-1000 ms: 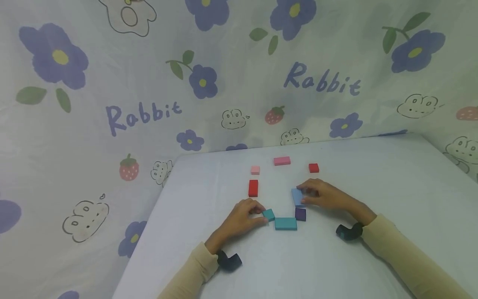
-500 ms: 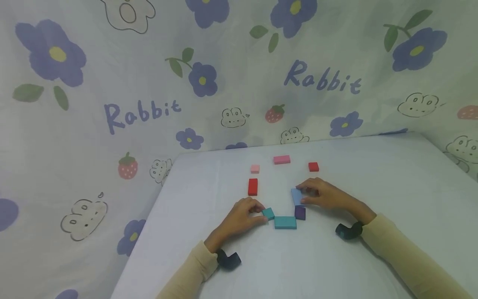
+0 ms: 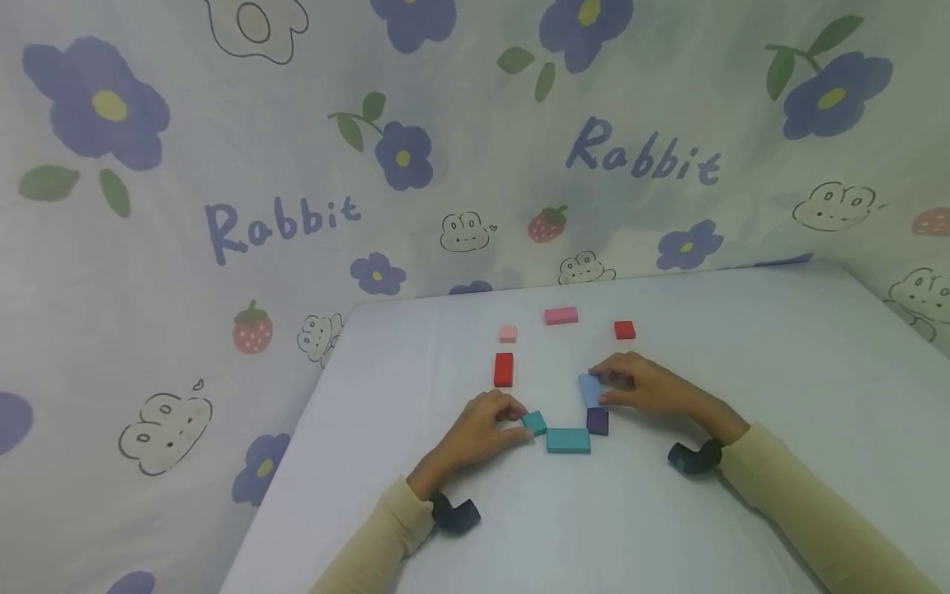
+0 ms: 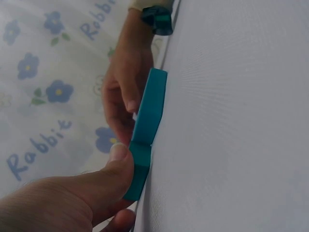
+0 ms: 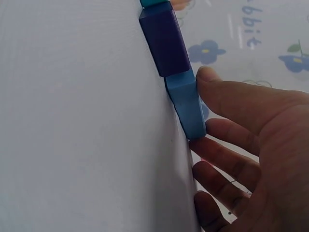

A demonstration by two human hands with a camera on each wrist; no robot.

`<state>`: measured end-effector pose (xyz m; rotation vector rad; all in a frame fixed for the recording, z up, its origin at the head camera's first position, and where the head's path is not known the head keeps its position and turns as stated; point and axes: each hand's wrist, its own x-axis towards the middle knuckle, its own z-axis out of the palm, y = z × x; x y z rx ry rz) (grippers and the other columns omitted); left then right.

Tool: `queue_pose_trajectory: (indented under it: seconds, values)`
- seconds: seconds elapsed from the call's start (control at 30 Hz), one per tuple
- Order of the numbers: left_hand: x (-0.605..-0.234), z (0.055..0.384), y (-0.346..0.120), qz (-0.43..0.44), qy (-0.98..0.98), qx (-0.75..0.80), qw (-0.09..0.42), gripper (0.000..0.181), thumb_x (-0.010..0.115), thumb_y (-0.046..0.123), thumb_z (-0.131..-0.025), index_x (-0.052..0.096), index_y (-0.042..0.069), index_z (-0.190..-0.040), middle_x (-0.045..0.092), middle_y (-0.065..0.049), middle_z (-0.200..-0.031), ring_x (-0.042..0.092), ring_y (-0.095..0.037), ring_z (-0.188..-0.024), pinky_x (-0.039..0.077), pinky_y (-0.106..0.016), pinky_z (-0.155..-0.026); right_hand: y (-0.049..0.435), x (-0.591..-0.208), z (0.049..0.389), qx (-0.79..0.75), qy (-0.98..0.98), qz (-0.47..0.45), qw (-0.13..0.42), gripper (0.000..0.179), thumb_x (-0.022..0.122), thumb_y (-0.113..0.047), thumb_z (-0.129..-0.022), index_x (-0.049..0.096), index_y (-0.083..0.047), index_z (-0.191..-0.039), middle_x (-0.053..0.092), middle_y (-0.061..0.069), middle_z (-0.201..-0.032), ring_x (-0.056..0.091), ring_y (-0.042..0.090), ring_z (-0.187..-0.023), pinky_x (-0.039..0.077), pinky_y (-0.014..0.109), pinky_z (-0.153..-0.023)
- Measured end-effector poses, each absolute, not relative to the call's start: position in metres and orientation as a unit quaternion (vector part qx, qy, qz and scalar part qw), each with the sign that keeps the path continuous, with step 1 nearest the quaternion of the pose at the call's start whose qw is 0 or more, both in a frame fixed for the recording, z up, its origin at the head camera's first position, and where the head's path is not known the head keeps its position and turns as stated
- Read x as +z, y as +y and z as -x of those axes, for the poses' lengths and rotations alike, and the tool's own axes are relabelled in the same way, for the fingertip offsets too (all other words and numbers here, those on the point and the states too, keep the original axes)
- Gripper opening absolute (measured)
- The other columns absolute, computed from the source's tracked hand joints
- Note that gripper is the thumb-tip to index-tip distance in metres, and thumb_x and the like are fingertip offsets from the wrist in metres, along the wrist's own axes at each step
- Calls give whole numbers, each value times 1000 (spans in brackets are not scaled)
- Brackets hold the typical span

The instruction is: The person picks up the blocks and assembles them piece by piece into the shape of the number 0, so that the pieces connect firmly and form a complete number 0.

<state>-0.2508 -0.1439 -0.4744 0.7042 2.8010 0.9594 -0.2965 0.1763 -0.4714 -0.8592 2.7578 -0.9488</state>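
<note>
- Small teal block (image 3: 534,423): on the white table (image 3: 594,516), just right of the left hand (image 3: 482,429), the nearer one, which pinches it between thumb and fingers; turned askew, one corner meeting the left end of the long teal block (image 3: 568,440), whose long axis runs side to side.
- Light-blue block (image 3: 590,390): left of the right hand (image 3: 644,386), which pinches it; long axis near to far, near end against the dark purple block (image 3: 597,421).
- Patterned backdrop (image 3: 475,173): "Rabbit" legible twice; no lettering discernible on any block.

Light blue block (image 5: 189,106) smooth; tabletop (image 3: 638,528) matt; sleeves (image 3: 805,503) cloth.
</note>
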Motion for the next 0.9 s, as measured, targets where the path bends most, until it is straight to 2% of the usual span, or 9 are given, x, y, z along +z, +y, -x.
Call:
queue_pose_trajectory:
  seconds: [0.37,0.9]
  values:
    - [-475,251,-144,-225,921,315,53,26,67,44,-81,60,32,-102,56,16,-96,51,-5,-95,46,-28,-85,176,-471,295,-314,906,277,61,51,67,-48,-79,58,-24,-122,57,-4,-121,49,16,-110,48,37,-89]
    - [-473,249,-144,-224,919,320,55,27,67,46,-80,60,32,-103,56,15,-96,51,-6,-95,46,-28,-84,175,-470,294,-326,902,277,56,52,70,-47,-77,59,-24,-122,59,-6,-119,51,18,-113,49,40,-92]
